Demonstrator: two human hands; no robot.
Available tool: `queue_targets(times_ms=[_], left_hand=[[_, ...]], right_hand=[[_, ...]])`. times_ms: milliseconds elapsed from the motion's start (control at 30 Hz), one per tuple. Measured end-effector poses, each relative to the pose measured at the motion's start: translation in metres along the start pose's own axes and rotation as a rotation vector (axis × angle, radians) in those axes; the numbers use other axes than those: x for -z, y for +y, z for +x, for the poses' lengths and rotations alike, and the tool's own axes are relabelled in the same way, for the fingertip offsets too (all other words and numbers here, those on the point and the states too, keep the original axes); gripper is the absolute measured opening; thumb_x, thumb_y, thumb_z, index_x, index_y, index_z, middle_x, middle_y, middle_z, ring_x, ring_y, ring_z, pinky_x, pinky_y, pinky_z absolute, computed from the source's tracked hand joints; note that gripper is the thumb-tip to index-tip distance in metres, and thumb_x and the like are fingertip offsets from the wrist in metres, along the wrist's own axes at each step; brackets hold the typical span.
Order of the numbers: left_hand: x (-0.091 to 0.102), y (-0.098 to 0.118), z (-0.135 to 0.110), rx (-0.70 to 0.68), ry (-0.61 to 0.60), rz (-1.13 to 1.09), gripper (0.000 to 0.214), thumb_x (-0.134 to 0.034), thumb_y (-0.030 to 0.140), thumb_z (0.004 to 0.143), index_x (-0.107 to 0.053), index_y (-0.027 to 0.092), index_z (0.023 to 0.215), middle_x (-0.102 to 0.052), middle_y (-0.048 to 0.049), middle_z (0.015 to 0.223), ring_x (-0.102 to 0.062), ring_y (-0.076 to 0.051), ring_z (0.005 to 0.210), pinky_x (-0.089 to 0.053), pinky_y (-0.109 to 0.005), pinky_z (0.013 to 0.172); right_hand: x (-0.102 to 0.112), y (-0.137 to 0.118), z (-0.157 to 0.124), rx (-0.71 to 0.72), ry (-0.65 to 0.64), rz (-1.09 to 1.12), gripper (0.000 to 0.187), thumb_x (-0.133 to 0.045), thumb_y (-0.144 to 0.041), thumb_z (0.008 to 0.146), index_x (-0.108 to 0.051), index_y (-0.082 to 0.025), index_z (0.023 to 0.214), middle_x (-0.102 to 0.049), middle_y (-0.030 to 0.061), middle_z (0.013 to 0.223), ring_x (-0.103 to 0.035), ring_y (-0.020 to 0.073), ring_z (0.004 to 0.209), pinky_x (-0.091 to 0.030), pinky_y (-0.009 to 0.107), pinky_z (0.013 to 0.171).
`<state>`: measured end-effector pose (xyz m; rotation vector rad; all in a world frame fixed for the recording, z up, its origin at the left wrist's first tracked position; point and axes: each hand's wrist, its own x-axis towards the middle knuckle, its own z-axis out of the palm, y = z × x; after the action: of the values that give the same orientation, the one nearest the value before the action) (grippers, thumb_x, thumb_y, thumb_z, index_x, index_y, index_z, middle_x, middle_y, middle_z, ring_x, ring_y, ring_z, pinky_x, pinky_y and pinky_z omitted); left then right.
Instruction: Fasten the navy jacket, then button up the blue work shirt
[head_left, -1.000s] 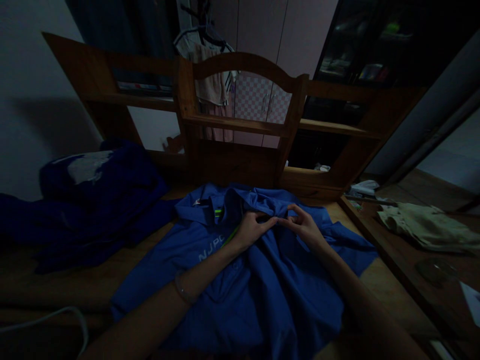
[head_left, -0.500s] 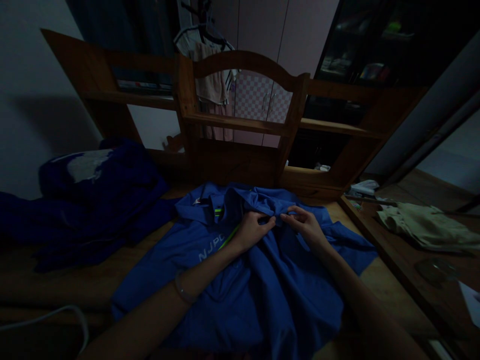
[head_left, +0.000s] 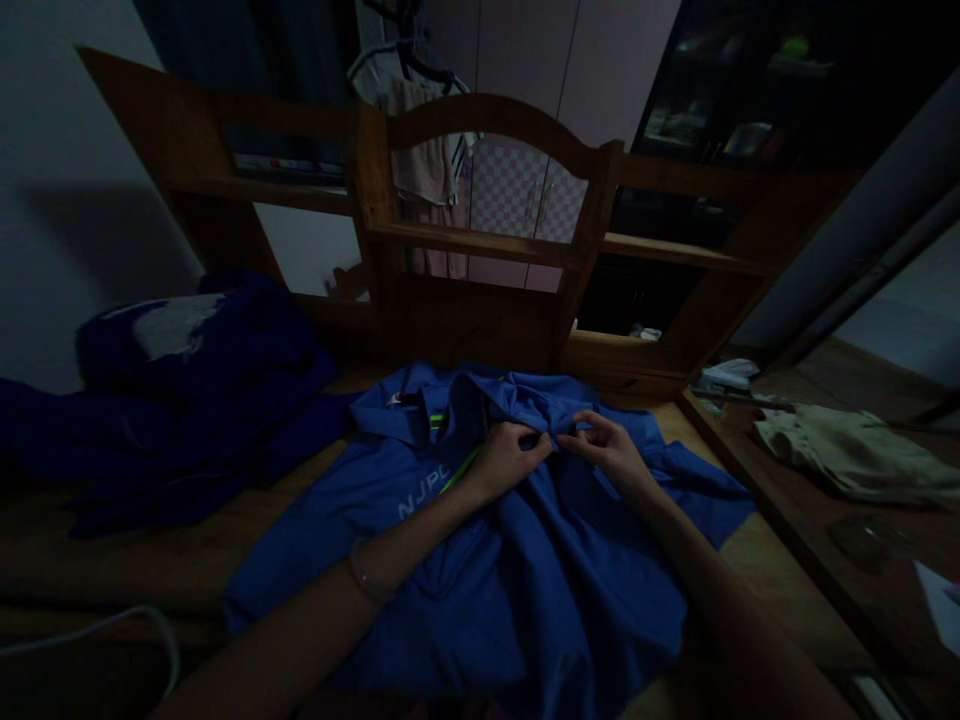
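A blue shirt with a collar, white lettering and a bright green trim lies spread out in front of me. My left hand pinches the cloth near the collar between thumb and fingers. Close beside it, my right hand also pinches the same gathered part, with the fingertips of both hands almost meeting. Whatever small detail sits between the fingertips is too dark to make out. A bracelet circles my left wrist.
Dark blue clothing is heaped at the left. Behind the shirt rises a wooden shelf frame. Folded pale cloth and a glass dish rest on the right-hand surface. A white cable curves at the lower left.
My right fingertips have shifted slightly left and down, closer to the left ones. The shirt lies almost the same, and both hands still pinch it.
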<state>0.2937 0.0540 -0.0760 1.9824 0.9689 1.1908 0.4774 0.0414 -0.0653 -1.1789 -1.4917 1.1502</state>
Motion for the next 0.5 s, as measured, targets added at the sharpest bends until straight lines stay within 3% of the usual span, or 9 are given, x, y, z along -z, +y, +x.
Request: queue_targets(times_ms=[233, 500], left_hand=[[-0.0018, -0.0046, -0.0003, 0.003, 0.032, 0.023, 0.022, -0.058, 0.029, 0.078, -0.072, 0.014, 0.084, -0.072, -0.0045, 0.084, -0.066, -0.018, 0.074, -0.048, -0.023, 0.071], [-0.0002, 0.0002, -0.0015, -0.015, 0.056, 0.132, 0.024, -0.054, 0.029, 0.08, -0.07, 0.014, 0.071, -0.069, -0.0038, 0.069, -0.06, -0.015, 0.061, -0.042, -0.022, 0.061]], right_hand=[[-0.0001, 0.0032, -0.0007, -0.005, 0.006, 0.011, 0.049, -0.077, -0.049, 0.06, -0.054, -0.02, 0.092, -0.032, -0.0096, 0.052, -0.028, 0.0053, 0.044, -0.018, 0.021, 0.043], [-0.0029, 0.0, -0.0014, 0.0, 0.037, -0.043, 0.04, -0.075, -0.046, 0.064, -0.057, -0.019, 0.087, -0.034, -0.0073, 0.053, -0.028, 0.0056, 0.045, -0.017, 0.021, 0.042]])
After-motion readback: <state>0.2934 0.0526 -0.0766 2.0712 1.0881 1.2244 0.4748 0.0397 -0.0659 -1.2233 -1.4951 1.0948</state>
